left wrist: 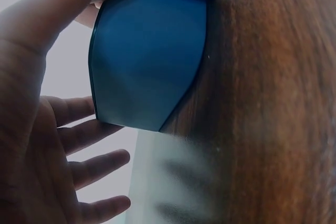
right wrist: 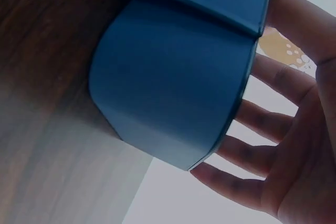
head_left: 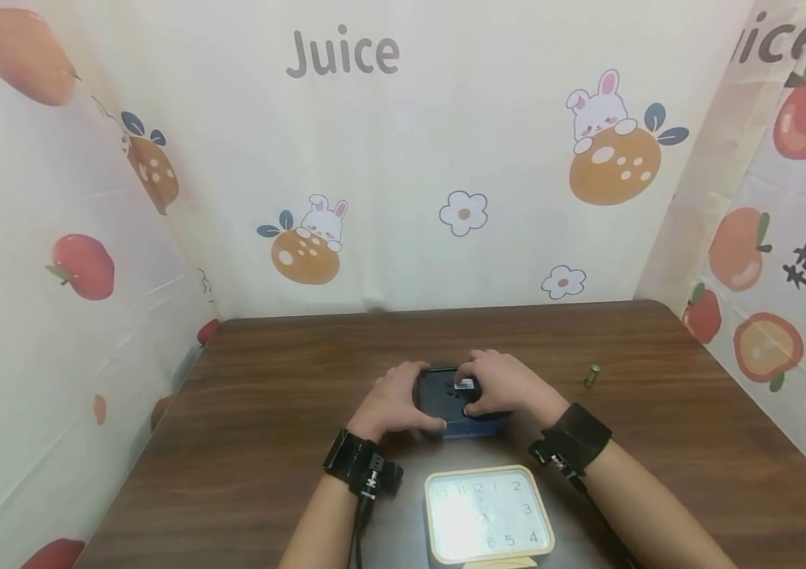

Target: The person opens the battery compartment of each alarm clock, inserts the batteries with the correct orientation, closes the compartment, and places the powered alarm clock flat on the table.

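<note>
A blue alarm clock [head_left: 472,427] lies face down on the table, its black back [head_left: 438,395] upward with a small white label on it. My left hand [head_left: 397,403] holds its left side, thumb at the near edge and fingers at the far side. Over its right part my right hand [head_left: 506,386] grips it, with thumb and forefinger on the black back. The blue casing [left wrist: 152,56] shows large in the left wrist view, several of the left fingers spread beside it. In the right wrist view, right fingertips reach the edge of the casing [right wrist: 173,72].
A yellow-rimmed clock [head_left: 488,514] with a pale numbered face stands nearest me, between my forearms. Towards the right of the brown wooden table [head_left: 289,371] lies a small green piece [head_left: 591,376]. Printed curtains [head_left: 389,158] enclose the back and sides.
</note>
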{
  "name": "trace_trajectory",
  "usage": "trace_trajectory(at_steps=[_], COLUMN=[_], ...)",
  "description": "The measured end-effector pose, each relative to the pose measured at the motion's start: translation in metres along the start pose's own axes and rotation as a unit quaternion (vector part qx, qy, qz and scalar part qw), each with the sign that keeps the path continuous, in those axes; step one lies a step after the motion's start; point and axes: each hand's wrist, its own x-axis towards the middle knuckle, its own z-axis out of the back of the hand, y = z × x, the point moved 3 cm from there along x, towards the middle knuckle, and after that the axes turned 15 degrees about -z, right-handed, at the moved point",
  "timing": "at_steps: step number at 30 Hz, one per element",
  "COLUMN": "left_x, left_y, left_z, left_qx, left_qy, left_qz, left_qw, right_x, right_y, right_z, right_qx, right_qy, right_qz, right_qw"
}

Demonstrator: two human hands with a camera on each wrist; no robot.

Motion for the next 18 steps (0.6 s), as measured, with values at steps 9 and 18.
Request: trace_trajectory(at_steps=[9,18], left_x=[0.0001,0.0002], left_y=[-0.0002,-0.0014], left_z=[-0.0002,0.0014], left_qx=[-0.005,-0.018], left_qy=[0.001,0.000], left_qz=[0.008,0.014], left_qw=[1.0000,0.9997], right_x=[0.0022,0.0046], right_y=[0.0021,0.0024], right_z=[0.0022,0.0050], right_qx=[-0.017,-0.039], right_qy=[-0.007,-0.021], right_qz=[0.000,0.026], right_qw=[1.000,0.999])
